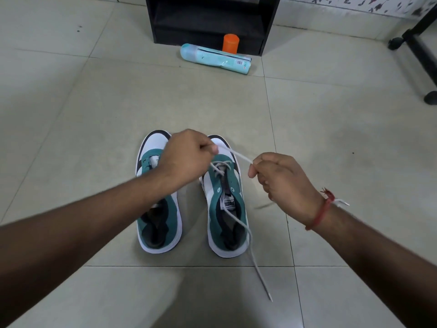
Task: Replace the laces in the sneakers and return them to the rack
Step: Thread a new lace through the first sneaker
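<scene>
A pale blue cylinder bottle (215,58) lies on its side on the tiled floor (331,129), top centre. Just behind it, an orange cylinder container (230,43) stands upright. At far right, black frame legs w/ castor wheels (395,43) rest on the tiles, near a patterned wall (350,3).

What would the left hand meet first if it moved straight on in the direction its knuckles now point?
Probably the right hand. The left hand points rightward along the taut white lace that both hands pinch above the right sneaker. Depth is unclear.
</scene>
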